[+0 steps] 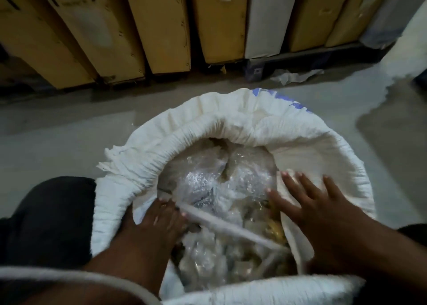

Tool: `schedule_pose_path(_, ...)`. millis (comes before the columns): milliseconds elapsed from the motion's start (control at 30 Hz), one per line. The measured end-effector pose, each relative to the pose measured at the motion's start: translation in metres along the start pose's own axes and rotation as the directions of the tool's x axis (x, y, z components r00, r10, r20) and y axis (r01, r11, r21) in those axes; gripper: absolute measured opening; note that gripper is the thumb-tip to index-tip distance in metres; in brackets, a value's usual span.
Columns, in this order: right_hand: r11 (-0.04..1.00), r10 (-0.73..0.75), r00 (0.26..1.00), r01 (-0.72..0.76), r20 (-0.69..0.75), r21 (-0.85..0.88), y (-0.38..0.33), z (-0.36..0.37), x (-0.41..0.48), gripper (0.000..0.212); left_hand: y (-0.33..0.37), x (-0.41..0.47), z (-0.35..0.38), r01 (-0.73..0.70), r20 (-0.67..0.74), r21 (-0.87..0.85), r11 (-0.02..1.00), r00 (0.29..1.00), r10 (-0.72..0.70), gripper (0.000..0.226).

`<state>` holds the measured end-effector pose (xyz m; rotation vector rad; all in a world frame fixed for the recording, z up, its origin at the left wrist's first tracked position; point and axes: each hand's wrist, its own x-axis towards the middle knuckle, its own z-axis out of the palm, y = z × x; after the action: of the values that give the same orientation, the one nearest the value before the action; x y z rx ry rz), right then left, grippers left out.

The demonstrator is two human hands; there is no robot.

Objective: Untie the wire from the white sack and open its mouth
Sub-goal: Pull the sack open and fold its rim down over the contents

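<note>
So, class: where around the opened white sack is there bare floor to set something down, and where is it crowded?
Bare floor lies between the white sack and the cardboard boxes. Inside the sack it is crowded: plastic packets, left hand, right hand.

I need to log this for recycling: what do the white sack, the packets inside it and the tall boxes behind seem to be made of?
White sack: probably woven plastic, matte, with fine crinkles and a frayed edge.
Packets: clear glossy plastic film with bright glints; contents unclear.
Tall boxes: brown matte cardboard, it seems, with printed handling marks.
</note>
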<state>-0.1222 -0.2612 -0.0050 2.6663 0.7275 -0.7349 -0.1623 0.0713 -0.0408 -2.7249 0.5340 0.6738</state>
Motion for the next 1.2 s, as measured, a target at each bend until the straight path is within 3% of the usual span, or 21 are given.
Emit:
schedule_pose_path(100,1.000,0.020,0.997,-0.019,-0.074,0.011,-0.008,0.038,-0.036,0.142,0.016,-0.016,0.035,-0.004,-0.293,-0.019,1.000,0.956,-0.001,0.056)
schedule_pose_path(200,0.996,0.089,0.987,-0.088,-0.132,0.012,-0.010,0.056,-0.049,0.151,0.026,-0.035,0.030,-0.074,-0.350,-0.004,0.997,0.934,0.068,0.040)
schedule_pose_path(267,0.993,0.118,0.979,-0.115,-0.166,0.027,-0.014,0.058,-0.051,0.159,0.021,-0.034,0.009,-0.082,-0.284,-0.017,0.997,0.956,0.073,0.053)
schedule_pose_path(367,0.992,0.120,0.989,-0.116,-0.082,0.054,-0.028,0.038,-0.047,0.162,0.021,-0.032,-0.037,0.001,0.014,-0.088,0.996,1.000,0.001,0.089)
schedule_pose_path(433,0.993,0.113,0.991,-0.110,-0.071,0.049,-0.037,0.021,-0.045,0.147,0.025,-0.028,-0.053,0.098,0.227,-0.072,0.993,0.971,-0.079,0.115)
schedule_pose_path(467,0.991,0.120,0.988,-0.113,-0.098,0.073,-0.040,0.014,-0.044,0.136,0.028,-0.025,-0.062,0.100,0.198,-0.065,0.993,0.977,-0.086,0.113)
schedule_pose_path(533,0.991,0.102,0.980,-0.085,-0.173,0.103,-0.044,0.000,-0.041,0.120,0.030,-0.013,-0.076,0.050,0.009,-0.069,0.996,0.999,-0.050,0.098)
schedule_pose_path(633,0.987,0.032,0.958,0.014,-0.284,0.159,-0.054,-0.034,-0.026,0.118,0.026,0.008,-0.108,-0.038,-0.199,-0.160,0.986,0.980,0.006,0.073)
schedule_pose_path(733,0.940,0.083,0.953,0.023,-0.293,0.341,-0.050,-0.057,0.009,0.112,0.019,0.048,-0.128,-0.079,-0.290,-0.309,0.948,0.957,-0.015,0.063)
schedule_pose_path(833,0.962,0.111,0.906,0.006,-0.408,0.274,-0.023,-0.061,0.050,0.098,0.004,0.095,-0.125,-0.148,-0.303,-0.519,0.842,0.953,-0.019,0.079)
schedule_pose_path(900,0.980,0.153,0.872,-0.072,-0.465,0.187,-0.002,-0.060,0.072,0.093,-0.010,0.115,-0.113,-0.160,-0.350,-0.608,0.778,0.933,-0.081,0.107)
schedule_pose_path(967,0.974,0.201,0.822,-0.109,-0.533,0.199,0.020,-0.059,0.088,0.094,-0.026,0.129,-0.100,-0.166,-0.421,-0.651,0.741,0.891,-0.170,0.118)
schedule_pose_path(1067,0.958,0.260,0.756,-0.125,-0.601,0.256,0.045,-0.055,0.108,0.101,-0.048,0.148,-0.093,-0.205,-0.457,-0.714,0.669,0.860,-0.225,0.119)
schedule_pose_path(1200,0.924,0.315,0.804,-0.137,-0.504,0.358,0.072,-0.045,0.130,0.120,-0.066,0.169,-0.098,-0.249,-0.429,-0.832,0.496,0.855,-0.291,0.109)
